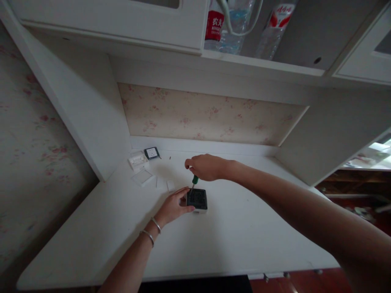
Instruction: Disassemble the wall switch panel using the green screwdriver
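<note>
A screwdriver (194, 180) with a green handle is gripped from above by my right hand (205, 166). Its shaft slants down to the left edge of a square wall socket (198, 199), which has a black top and a white base. My left hand (176, 205) holds that socket on the desk, fingers at its far left corner and thumb along its near side. Whether the screwdriver's tip sits in a screw is too small to tell.
Left of my hands lie a second socket (152, 153), a white box-like part (138, 160), a white frame (142, 177) and small white plates (170, 186) on the white desk (244, 228). Plastic bottles (271, 36) stand on the shelf overhead. Side panels flank the desk.
</note>
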The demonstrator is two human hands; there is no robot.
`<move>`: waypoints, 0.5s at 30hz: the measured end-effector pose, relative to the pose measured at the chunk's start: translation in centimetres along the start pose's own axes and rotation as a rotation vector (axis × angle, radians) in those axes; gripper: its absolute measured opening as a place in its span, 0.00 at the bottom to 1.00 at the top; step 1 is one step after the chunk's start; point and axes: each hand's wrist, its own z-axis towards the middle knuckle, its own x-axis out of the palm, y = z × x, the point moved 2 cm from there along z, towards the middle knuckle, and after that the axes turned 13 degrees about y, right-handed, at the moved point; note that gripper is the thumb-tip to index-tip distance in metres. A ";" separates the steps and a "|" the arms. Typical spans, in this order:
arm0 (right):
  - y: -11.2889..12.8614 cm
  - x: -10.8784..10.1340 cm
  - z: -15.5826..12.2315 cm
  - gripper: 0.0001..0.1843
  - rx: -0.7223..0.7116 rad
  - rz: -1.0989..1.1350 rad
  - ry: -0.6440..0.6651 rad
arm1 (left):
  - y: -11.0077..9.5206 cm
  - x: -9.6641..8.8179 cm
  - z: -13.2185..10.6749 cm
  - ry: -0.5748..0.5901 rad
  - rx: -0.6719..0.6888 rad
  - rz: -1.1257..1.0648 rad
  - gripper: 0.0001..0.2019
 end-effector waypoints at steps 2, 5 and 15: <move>0.3 -0.2 -0.2 0.18 -0.149 0.035 0.021 | 0.1 0.0 0.0 -0.005 -0.010 -0.001 0.34; 0.4 -0.4 -0.2 0.21 -0.148 0.087 0.030 | 0.2 0.1 0.0 -0.013 -0.019 -0.012 0.35; 0.6 -0.6 0.5 0.24 -0.188 0.060 0.039 | 0.2 0.1 0.0 -0.028 -0.019 -0.014 0.34</move>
